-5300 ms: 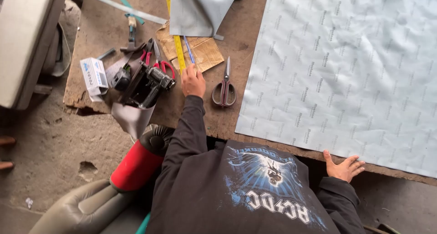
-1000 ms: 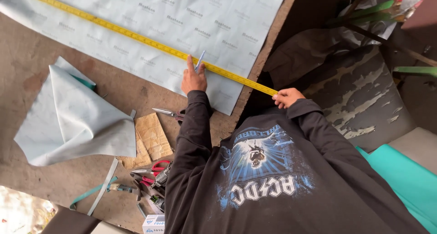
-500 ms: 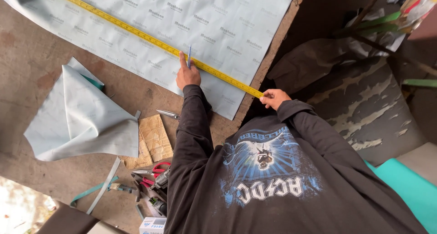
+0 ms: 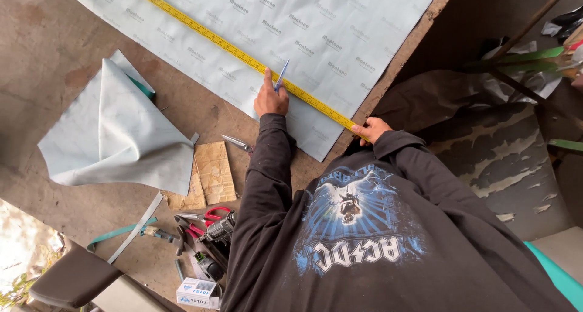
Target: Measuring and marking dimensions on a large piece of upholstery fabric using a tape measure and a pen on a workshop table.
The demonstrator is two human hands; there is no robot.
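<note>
Your left hand (image 4: 271,98) lies flat on the yellow tape measure (image 4: 243,57). Its palm presses the blade down onto the pale blue sheet (image 4: 340,26), and its fingers pinch a blue pen (image 4: 281,75) with the tip right against the tape's far edge. That grip lets one hand both pin the blade and steady the pen beside it.

Your right hand (image 4: 370,130) is at the tape's near end, where the blade reaches the edge of the workbench (image 4: 48,44). Its fingers are curled down on the blade there. With both hands pressing, the tape runs straight and diagonal across the sheet, and the sheet lies spread flat beneath it along its whole visible length.

On your left hand's side of the tape, off the sheet, sits a loosely folded offcut of the same material (image 4: 115,130). Closer to your left sleeve lie scissors (image 4: 237,143) and scraps of cardboard (image 4: 212,172). Farther from the tape, red-handled pliers (image 4: 206,218) and a small white box (image 4: 197,292) sit in a cluster of tools, out of the tape's way.
</note>
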